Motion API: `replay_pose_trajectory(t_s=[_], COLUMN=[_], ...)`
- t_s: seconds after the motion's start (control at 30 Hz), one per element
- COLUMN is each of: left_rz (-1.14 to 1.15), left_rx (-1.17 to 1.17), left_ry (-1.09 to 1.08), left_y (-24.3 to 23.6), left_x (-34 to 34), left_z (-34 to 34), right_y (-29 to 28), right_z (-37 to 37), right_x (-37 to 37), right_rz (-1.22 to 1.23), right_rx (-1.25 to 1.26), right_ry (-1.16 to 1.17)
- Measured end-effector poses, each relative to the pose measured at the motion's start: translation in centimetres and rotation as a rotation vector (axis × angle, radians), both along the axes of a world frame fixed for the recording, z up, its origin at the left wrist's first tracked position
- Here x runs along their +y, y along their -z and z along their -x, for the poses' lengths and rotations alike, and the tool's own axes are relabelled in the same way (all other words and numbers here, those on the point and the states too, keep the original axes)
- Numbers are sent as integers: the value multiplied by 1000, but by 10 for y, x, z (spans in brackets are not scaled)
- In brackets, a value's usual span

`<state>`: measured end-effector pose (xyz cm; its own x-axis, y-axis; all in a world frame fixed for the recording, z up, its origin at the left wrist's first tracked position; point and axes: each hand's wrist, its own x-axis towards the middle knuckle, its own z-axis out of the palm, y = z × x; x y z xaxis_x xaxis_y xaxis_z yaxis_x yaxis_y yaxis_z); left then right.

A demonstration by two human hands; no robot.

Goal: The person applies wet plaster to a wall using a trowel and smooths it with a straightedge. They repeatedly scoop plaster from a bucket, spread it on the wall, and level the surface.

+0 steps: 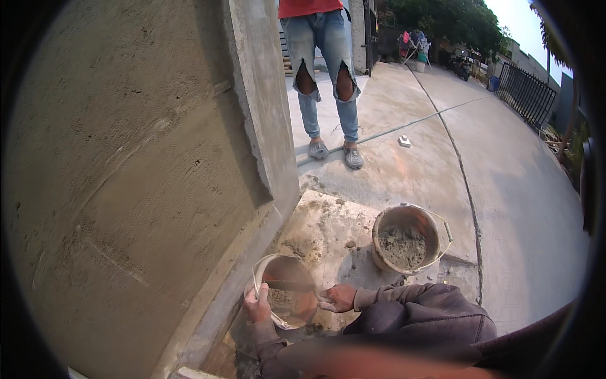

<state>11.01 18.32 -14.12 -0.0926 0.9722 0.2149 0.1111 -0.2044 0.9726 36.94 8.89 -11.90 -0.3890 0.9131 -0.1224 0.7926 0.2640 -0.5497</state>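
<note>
Presently, the left hand [257,305] is closed on the rim of a small reddish bucket [287,292] standing on the concrete floor [404,170] at the foot of a rendered wall [126,177]. The right hand [338,297] sits at the bucket's opposite edge, fingers curled; what it grips, if anything, cannot be told. A second bucket [407,239], part-filled with grey mortar, stands near, to the right. Another person's legs [328,76] are well apart, beyond.

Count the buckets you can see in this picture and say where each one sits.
2. One bucket sits by the wall base, gripped at its rim by the left hand, right hand beside it. The second bucket, holding grey mortar, stands further right on the concrete.
</note>
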Motion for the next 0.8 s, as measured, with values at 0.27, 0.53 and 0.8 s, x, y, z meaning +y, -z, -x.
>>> replay_pose_trajectory(t_s=[0.27, 0.53, 0.8], left_rz=[-48, 168, -9], left_rx=[-59, -17, -114], left_ry=[-4, 39, -3], left_y=[7, 30, 7], left_x=[5, -6, -11], left_z=[2, 14, 16], right_y=[15, -2, 2], right_z=[-6, -20, 7], right_x=[3, 8, 11], right_rz=[52, 55, 62], right_rx=[-64, -201, -195], right_ry=[-23, 83, -155])
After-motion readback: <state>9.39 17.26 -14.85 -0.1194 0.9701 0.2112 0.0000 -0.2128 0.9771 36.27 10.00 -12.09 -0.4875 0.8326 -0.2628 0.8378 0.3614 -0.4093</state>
